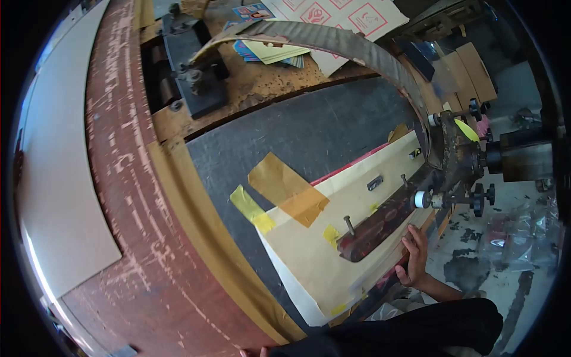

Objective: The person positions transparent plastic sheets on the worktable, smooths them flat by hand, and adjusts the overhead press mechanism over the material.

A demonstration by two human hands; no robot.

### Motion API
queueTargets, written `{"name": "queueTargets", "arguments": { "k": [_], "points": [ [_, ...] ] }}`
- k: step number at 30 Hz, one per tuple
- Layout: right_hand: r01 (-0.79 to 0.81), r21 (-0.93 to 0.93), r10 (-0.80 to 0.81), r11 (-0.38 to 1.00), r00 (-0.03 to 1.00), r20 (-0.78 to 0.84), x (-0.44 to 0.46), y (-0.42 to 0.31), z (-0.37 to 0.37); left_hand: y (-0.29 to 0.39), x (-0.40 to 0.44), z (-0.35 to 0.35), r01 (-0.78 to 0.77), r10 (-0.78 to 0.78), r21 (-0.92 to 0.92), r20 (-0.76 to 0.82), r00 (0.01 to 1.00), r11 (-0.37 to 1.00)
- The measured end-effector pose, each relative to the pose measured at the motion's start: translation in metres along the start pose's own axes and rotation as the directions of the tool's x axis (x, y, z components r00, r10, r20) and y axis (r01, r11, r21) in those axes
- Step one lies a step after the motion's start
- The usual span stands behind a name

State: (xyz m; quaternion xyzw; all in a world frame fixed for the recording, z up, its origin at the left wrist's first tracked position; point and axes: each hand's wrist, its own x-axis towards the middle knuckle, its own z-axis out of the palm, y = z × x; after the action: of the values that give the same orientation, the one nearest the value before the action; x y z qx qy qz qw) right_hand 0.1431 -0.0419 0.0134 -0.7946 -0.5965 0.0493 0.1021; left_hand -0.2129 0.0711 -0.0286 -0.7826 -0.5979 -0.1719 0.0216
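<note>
My right hand (413, 257) rests at the near edge of a cream paper sheet (297, 262), fingers stretched out and thumb apart, gripping nothing visible. Across that sheet lies a dark metal bar (375, 229) with upright bolts. Brown tape (288, 187) and yellow tape (253, 208) cross the sheet's edge onto a dark flat bed (309, 119). A small dark block (375, 182) sits on the sheet. Only the fingertips of my left hand (254, 353) show at the bottom edge, slightly apart by a worn reddish board (178, 279); the rest is cut off.
A curved metal band (333, 37) arches over the bed toward a mechanism with black knobs (477, 199). A black clamp block (196, 65) stands on the far side near printed cards (279, 53) and a white printed sheet (339, 24). Plastic packets (517, 238) lie at right.
</note>
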Motion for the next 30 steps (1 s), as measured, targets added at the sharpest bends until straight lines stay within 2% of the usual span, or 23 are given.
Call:
{"name": "queueTargets", "arguments": {
  "k": [12,14,17,19,20,21,23,24,26,27,28,30],
  "points": [
    [-0.008,0.004,0.007,1.0,1.0,0.02,-0.004,0.004,0.002,-0.005,0.019,-0.012,0.096,-0.082,-0.139,0.103,0.991,0.986],
    [-0.001,0.007,0.001,1.0,1.0,-0.01,-0.002,0.003,0.003,-0.007,0.018,-0.019,0.144,-0.117,-0.204,0.136,0.984,0.968],
    [0.01,0.011,-0.01,1.0,1.0,-0.001,0.003,0.0,0.0,-0.024,0.016,-0.042,0.245,-0.154,-0.436,0.234,0.96,0.866],
    [0.017,0.012,-0.017,1.0,1.0,-0.003,0.001,0.002,0.001,-0.045,0.037,-0.06,0.11,0.023,-0.505,0.249,0.968,0.856],
    [0.011,0.004,-0.011,1.0,1.0,0.012,0.0,0.002,0.001,-0.053,0.068,-0.063,-0.081,0.211,-0.488,0.219,0.953,0.869],
    [0.006,0.004,-0.006,1.0,1.0,0.023,-0.002,0.0,0.0,-0.057,0.102,-0.067,-0.27,0.392,-0.473,0.18,0.902,0.839],
    [0.013,-0.014,-0.012,1.0,0.999,0.033,0.001,0.0,-0.002,-0.036,0.175,-0.056,-0.409,0.568,-0.517,0.192,0.801,0.752],
    [0.017,0.007,-0.017,1.0,1.0,0.026,0.003,0.0,-0.002,-0.014,0.206,-0.048,-0.505,0.643,-0.528,0.106,0.758,0.682],
    [0.029,-0.003,-0.029,1.0,0.999,0.017,0.004,0.001,-0.002,0.029,0.254,-0.03,-0.508,0.744,-0.703,0.045,0.667,0.498],
    [0.03,-0.006,-0.03,1.0,1.0,0.01,0.004,0.0,0.0,0.049,0.27,-0.016,-0.448,0.777,-0.801,0.034,0.629,0.397],
    [0.036,-0.009,-0.036,0.999,0.999,0.011,0.004,0.001,0.0,0.071,0.287,-0.009,-0.4,0.796,-0.843,0.054,0.603,0.36],
    [0.035,-0.01,-0.035,0.999,0.999,0.013,0.004,0.001,0.001,0.115,0.316,0.032,-0.497,0.861,-0.848,-0.104,0.497,0.184]
  ]
}}
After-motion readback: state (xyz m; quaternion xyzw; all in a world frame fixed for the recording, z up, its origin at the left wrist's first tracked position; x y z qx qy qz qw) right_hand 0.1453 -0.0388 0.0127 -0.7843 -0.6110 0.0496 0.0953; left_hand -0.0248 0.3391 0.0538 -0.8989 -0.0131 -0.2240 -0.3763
